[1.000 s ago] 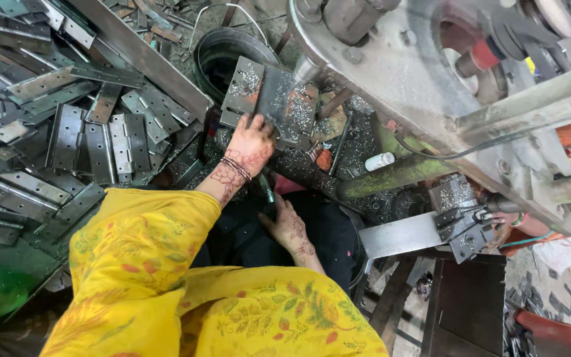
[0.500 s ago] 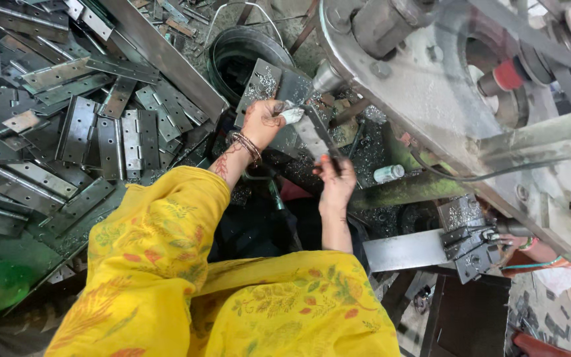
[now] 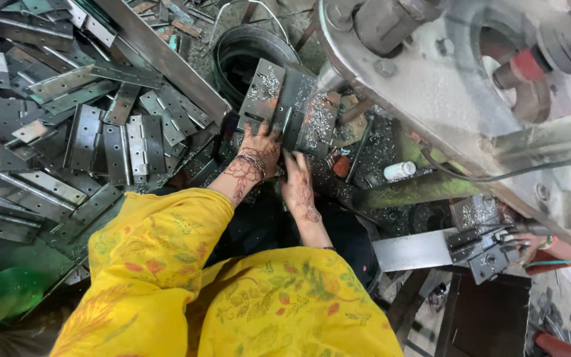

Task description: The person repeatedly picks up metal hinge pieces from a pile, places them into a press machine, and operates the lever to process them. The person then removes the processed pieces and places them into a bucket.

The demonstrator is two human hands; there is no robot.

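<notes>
Looming above and to the right of both sets of fingers is the big grey machine [image 3: 444, 99], its round frame dusted with metal filings; it has not shifted. What has changed is the hands. Half a second ago the right hand was lifted clear, fingers up near the front edge of the metal plate; now the right hand [image 3: 301, 192] has come down flat just below that plate, fingers stretched forward and close together, tips touching or nearly touching its lower edge. I cannot tell whether they grip anything.

The left hand [image 3: 259, 147], with bangles at the wrist, has stayed on the metal plate [image 3: 279, 106]; its fingers are spread over the lower left corner, pressing or holding it. The plate itself, a folded, slotted piece covered in shavings, sits directly beyond the fingertips of both hands, against the machine's base, much where it was a moment ago.

So both hands now meet at the same piece, which reads as steadying or seating it rather than fetching another.

Left of the left fingers lies the heap of hinges [image 3: 87, 125]. Beyond the fingertips stands a black round bin [image 3: 246, 56]. Right of the right fingers lies a small white bottle [image 3: 399, 170].
</notes>
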